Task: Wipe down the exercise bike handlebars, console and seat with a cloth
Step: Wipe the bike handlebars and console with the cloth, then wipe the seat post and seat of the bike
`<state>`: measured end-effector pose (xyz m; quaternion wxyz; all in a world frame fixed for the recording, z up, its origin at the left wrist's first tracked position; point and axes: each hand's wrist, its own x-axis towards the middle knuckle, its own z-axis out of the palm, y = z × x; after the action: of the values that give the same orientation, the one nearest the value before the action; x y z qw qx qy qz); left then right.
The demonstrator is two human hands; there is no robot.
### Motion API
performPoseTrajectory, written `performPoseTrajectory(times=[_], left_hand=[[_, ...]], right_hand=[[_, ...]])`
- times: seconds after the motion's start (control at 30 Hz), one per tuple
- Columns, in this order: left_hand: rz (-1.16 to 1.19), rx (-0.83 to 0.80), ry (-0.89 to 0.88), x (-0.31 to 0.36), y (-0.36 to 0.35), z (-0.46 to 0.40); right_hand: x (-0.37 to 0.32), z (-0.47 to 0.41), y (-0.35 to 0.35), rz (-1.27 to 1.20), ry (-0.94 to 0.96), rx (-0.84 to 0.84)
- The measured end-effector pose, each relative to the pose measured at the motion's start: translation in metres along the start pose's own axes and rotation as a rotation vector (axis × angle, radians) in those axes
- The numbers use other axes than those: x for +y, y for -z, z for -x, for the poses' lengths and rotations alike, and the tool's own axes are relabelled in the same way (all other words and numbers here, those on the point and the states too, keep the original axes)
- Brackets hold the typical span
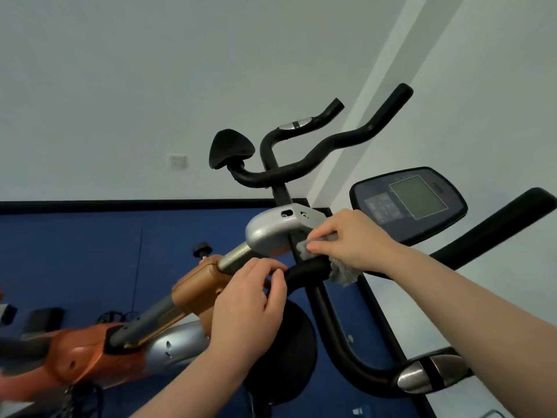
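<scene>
Near the middle of my view, a bit toward 4 o'clock, my right hand (352,239) is pinched shut on the grey cloth (342,268). It presses the cloth on the black handlebar (307,271), right by the silver bracket (271,233). Part of the cloth hangs down loose under the bar. My left hand (247,300), at 7 o'clock from the cloth, is curled around the same bar to hold it steady. The console (408,202) sits at 2 o'clock, close by. I think the cloth is soft, light and floppy, so it is best to bunch it up and pinch it tight. The bar looks hard and round with a squishy cover, so wrapping the cloth around it should work well.
</scene>
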<state>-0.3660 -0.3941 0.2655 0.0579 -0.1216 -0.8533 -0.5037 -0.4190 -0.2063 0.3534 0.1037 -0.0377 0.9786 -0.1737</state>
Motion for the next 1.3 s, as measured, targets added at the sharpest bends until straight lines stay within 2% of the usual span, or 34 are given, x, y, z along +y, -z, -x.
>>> performPoseTrajectory(times=[0.13,0.2,0.33,0.4,0.47,0.6,0.73,0.83,1.0,1.17,1.3], left_hand=[[0.006,0.003,-0.008,0.001,0.000,-0.001],[0.015,-0.007,-0.015,0.001,-0.001,-0.002],[0.051,-0.057,-0.026,-0.001,0.002,-0.001],[0.063,-0.080,-0.029,-0.002,0.003,-0.001],[0.061,-0.106,-0.038,-0.006,0.003,-0.001],[0.045,-0.155,-0.063,-0.015,0.005,-0.001],[0.006,-0.191,-0.059,-0.013,0.016,0.000],[-0.007,-0.111,0.000,-0.016,0.038,0.015],[-0.157,0.058,0.136,-0.029,0.084,0.073],[-0.303,0.233,0.255,-0.034,0.129,0.156],[-0.423,0.336,0.378,-0.038,0.175,0.217]], right_hand=[[-0.016,-0.012,-0.022,0.068,0.017,0.232],[-0.020,-0.014,-0.022,0.134,0.020,0.251],[-0.019,0.000,0.002,0.116,0.025,-0.149],[-0.019,0.004,0.010,0.109,0.016,-0.221],[-0.019,0.008,0.004,0.035,-0.023,-0.103],[-0.020,0.032,-0.029,0.001,-0.029,0.453],[-0.036,0.069,-0.046,-0.138,-0.031,0.650],[-0.050,0.107,-0.065,-0.230,-0.077,0.784],[-0.062,0.158,-0.085,-0.266,0.010,0.818],[-0.080,0.184,-0.115,-0.275,0.137,0.729],[-0.127,0.193,-0.147,-0.296,0.210,0.607]])
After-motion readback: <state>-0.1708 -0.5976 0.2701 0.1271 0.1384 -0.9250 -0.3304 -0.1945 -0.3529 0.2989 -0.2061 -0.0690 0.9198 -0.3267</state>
